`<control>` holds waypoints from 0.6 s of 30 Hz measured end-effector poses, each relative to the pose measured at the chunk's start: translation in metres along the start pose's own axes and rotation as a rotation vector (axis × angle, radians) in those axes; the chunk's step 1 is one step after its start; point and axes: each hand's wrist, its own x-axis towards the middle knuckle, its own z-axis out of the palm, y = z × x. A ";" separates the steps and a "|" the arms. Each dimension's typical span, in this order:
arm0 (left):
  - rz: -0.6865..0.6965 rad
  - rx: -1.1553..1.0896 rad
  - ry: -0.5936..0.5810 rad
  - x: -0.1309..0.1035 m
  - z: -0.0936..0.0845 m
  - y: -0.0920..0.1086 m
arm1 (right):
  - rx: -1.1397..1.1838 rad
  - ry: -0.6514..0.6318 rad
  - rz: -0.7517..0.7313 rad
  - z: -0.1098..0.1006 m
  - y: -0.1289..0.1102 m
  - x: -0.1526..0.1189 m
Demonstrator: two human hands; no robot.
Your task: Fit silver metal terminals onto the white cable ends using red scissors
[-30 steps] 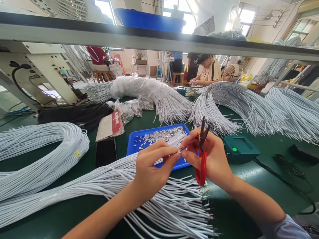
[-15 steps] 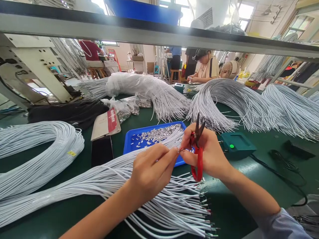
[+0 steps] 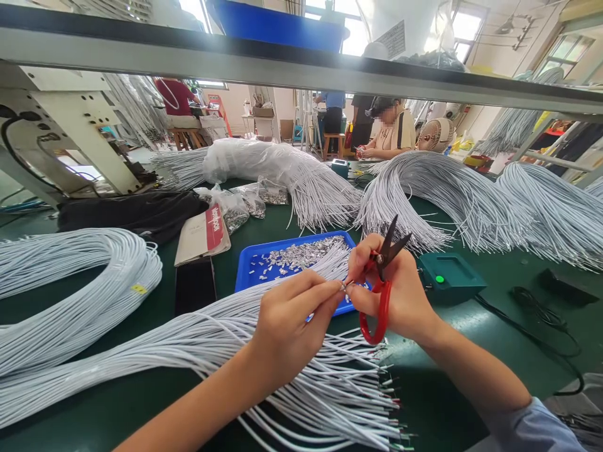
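My left hand (image 3: 294, 323) is closed, its thumb and fingertips pinching the end of a white cable above the cable bundle (image 3: 188, 336). Red-handled scissors (image 3: 382, 301) hang in my right hand (image 3: 407, 295), their dark blades parted and pointing up, away from the cable. The thumb and index finger of that hand meet at the cable's thin wires, close to my left fingertips. Behind both hands lies a blue tray (image 3: 244, 267) with small metal pieces (image 3: 301, 254) in it; some cables reach over it.
A green device (image 3: 450, 276) with a lit button stands right of my right hand. Coiled cables (image 3: 108, 270), a phone (image 3: 195, 287) and a notebook (image 3: 202, 235) lie left. More bundles (image 3: 452, 194) cross the back. A shelf beam (image 3: 301, 63) spans above; a person (image 3: 393, 135) sits beyond.
The scissors' blades have opened wider and tipped to the right. Both hands are slightly further right in the picture, still together at the cable end.
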 end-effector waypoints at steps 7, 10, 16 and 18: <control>-0.070 -0.086 -0.062 0.003 -0.003 0.001 | 0.037 -0.021 0.001 -0.001 0.000 -0.001; -0.080 -0.116 -0.066 0.003 -0.003 0.001 | 0.054 -0.018 0.013 0.000 0.000 -0.001; -0.126 -0.143 -0.081 0.004 -0.003 0.003 | 0.075 -0.010 0.010 0.001 -0.001 -0.001; -0.155 -0.161 -0.094 0.004 -0.004 0.003 | 0.053 -0.003 -0.001 0.001 -0.001 -0.002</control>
